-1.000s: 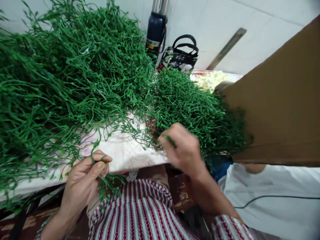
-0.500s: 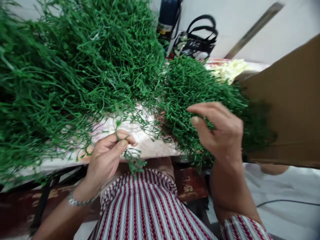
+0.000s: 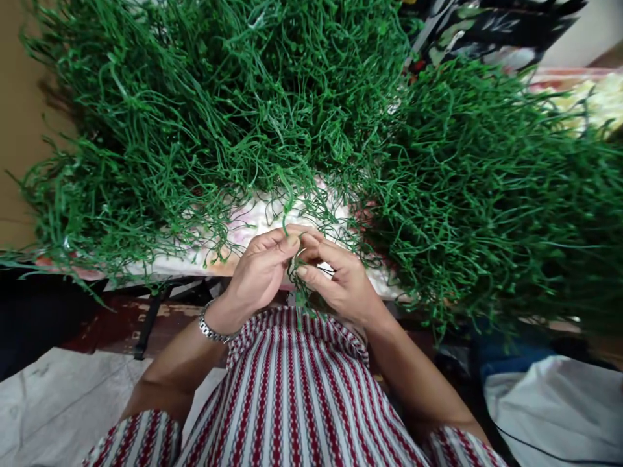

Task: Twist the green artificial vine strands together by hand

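Observation:
Between thumb and fingers my left hand [image 3: 263, 266] pinches a thin green artificial plant sprig [image 3: 302, 295], whose branching end hangs below the fingers. My right hand [image 3: 341, 272] meets it from the right, thumb and fingertips closed on the same sprig. Exactly where each fingertip grips is partly hidden. Both hands are over the front edge of the table, above my lap. Beyond them lies a large heap of green plastic sprigs [image 3: 233, 117], and a second heap of sprigs [image 3: 477, 194] spreads at the right.
A floral tablecloth [image 3: 253, 217] covers the table. Behind the heaps stands a black printed bag [image 3: 506, 39], with pale yellow pieces [image 3: 594, 104] at the far right. Brown cardboard [image 3: 19, 143] rises at the left. A white sack [image 3: 555, 408] is low on the right.
My right hand has moved left from beside the right heap to join my left hand at the sprig. The view has tilted down and turned left.

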`<act>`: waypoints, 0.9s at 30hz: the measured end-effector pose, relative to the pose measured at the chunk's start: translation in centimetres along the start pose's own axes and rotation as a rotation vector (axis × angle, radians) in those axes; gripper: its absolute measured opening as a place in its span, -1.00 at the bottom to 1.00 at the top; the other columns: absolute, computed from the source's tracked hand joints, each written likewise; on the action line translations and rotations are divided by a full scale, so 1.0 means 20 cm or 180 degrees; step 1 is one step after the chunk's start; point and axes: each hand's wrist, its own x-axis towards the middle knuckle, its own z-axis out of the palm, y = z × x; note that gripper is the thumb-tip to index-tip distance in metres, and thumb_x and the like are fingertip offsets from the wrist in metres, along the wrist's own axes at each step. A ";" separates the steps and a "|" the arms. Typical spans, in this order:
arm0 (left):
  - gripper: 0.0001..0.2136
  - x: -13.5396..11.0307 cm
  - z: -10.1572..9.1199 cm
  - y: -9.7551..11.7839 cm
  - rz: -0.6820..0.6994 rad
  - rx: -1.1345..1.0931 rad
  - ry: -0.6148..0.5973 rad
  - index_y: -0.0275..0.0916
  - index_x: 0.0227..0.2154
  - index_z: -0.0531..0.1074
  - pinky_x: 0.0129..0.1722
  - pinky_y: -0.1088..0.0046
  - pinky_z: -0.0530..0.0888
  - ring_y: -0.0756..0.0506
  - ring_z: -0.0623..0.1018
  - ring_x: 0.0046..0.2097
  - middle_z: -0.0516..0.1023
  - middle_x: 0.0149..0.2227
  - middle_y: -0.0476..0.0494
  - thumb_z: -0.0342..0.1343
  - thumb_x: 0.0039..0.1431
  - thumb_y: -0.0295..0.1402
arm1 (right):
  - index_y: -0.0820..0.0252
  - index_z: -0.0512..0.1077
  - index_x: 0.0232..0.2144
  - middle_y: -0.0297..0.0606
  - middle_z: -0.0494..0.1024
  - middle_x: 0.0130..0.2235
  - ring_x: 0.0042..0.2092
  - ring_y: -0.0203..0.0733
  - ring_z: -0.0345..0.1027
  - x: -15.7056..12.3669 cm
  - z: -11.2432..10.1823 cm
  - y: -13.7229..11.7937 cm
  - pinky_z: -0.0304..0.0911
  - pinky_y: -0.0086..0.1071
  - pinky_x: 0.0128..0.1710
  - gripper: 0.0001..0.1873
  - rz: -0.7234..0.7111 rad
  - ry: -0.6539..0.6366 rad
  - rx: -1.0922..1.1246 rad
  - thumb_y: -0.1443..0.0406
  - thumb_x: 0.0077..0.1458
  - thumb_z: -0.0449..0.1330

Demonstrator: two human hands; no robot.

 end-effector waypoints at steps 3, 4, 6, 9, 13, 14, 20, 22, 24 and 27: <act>-0.88 -0.04 -0.02 -0.04 0.0231 0.0415 0.0155 -0.21 -0.39 0.53 -0.10 0.39 0.36 -0.07 0.44 -0.20 0.46 -0.32 -0.11 0.17 0.02 -0.31 | 0.23 0.32 -0.41 -0.28 0.41 -0.34 -0.28 -0.29 0.27 -0.01 0.02 0.01 0.19 -0.40 -0.25 -0.92 0.0083 0.0072 -0.0020 0.31 0.10 0.12; -0.90 -0.05 -0.03 -0.05 0.0336 0.0588 0.0251 -0.20 -0.39 0.53 -0.11 0.42 0.35 -0.05 0.43 -0.20 0.44 -0.33 -0.10 0.20 -0.01 -0.34 | 0.23 0.31 -0.42 -0.30 0.38 -0.38 -0.32 -0.31 0.24 -0.02 0.02 0.01 0.16 -0.43 -0.30 -0.91 0.0138 0.0069 -0.0021 0.31 0.09 0.12; -0.95 -0.08 -0.05 -0.09 0.0517 0.0804 0.0455 -0.19 -0.44 0.52 -0.17 0.47 0.34 -0.03 0.40 -0.22 0.39 -0.35 -0.06 0.22 -0.03 -0.41 | 0.24 0.30 -0.43 -0.34 0.33 -0.42 -0.36 -0.34 0.19 -0.02 0.03 0.01 0.12 -0.46 -0.34 -0.89 0.0273 -0.0032 0.0072 0.30 0.09 0.13; -0.97 -0.10 -0.07 -0.11 0.0539 0.0800 0.0500 -0.20 -0.51 0.50 -0.24 0.48 0.33 -0.01 0.37 -0.27 0.33 -0.39 -0.05 0.21 -0.02 -0.44 | 0.26 0.31 -0.41 -0.37 0.30 -0.45 -0.39 -0.38 0.14 -0.03 0.03 0.01 0.09 -0.49 -0.38 -0.83 0.0584 -0.0336 0.0559 0.24 0.09 0.15; -0.94 -0.10 -0.08 -0.11 0.0262 0.0773 0.0288 -0.24 -0.55 0.48 -0.27 0.46 0.32 -0.01 0.37 -0.30 0.33 -0.40 -0.05 0.24 -0.07 -0.41 | 0.28 0.30 -0.47 -0.41 0.22 -0.51 -0.46 -0.42 0.06 -0.04 0.05 0.05 0.03 -0.51 -0.46 -0.74 0.1033 -0.0569 0.1611 0.17 0.07 0.16; -0.93 -0.10 -0.07 -0.10 0.0192 0.0720 0.0269 -0.24 -0.56 0.47 -0.28 0.46 0.32 0.00 0.36 -0.31 0.33 -0.41 -0.04 0.26 -0.08 -0.41 | 0.28 0.30 -0.48 -0.42 0.21 -0.53 -0.49 -0.44 0.03 -0.05 0.05 0.06 0.00 -0.51 -0.49 -0.73 0.1105 -0.0583 0.1823 0.17 0.06 0.17; -0.83 -0.12 -0.03 -0.09 -0.0136 0.0036 0.0347 -0.27 -0.62 0.40 -0.44 0.51 0.27 0.06 0.31 -0.44 0.29 -0.48 0.01 0.28 -0.15 -0.35 | 0.27 0.30 -0.47 -0.40 0.20 -0.52 -0.50 -0.43 0.00 -0.10 0.09 0.10 -0.04 -0.50 -0.52 -0.73 0.0931 -0.0353 0.1929 0.16 0.08 0.15; -0.82 -0.12 -0.02 -0.09 -0.0167 -0.0201 0.0337 -0.27 -0.63 0.38 -0.42 0.51 0.28 0.05 0.31 -0.44 0.32 -0.47 -0.01 0.27 -0.14 -0.34 | 0.26 0.29 -0.48 -0.40 0.19 -0.52 -0.48 -0.42 0.01 -0.10 0.10 0.09 -0.02 -0.49 -0.49 -0.74 0.0745 -0.0258 0.1692 0.18 0.11 0.12; -0.82 -0.13 -0.02 -0.10 -0.0162 -0.0331 0.0233 -0.26 -0.62 0.36 -0.40 0.48 0.28 0.03 0.32 -0.43 0.34 -0.50 -0.02 0.25 -0.12 -0.32 | 0.25 0.27 -0.50 -0.40 0.18 -0.51 -0.47 -0.41 0.03 -0.10 0.10 0.09 0.01 -0.49 -0.47 -0.76 0.0506 -0.0169 0.1500 0.21 0.13 0.10; -0.80 -0.13 -0.03 -0.10 -0.0262 -0.0402 0.0086 -0.24 -0.62 0.34 -0.43 0.45 0.27 0.01 0.31 -0.47 0.31 -0.58 -0.02 0.23 -0.10 -0.28 | 0.25 0.27 -0.49 -0.39 0.22 -0.49 -0.44 -0.41 0.09 -0.09 0.10 0.09 0.06 -0.49 -0.43 -0.81 0.0088 -0.0200 0.1367 0.29 0.14 0.09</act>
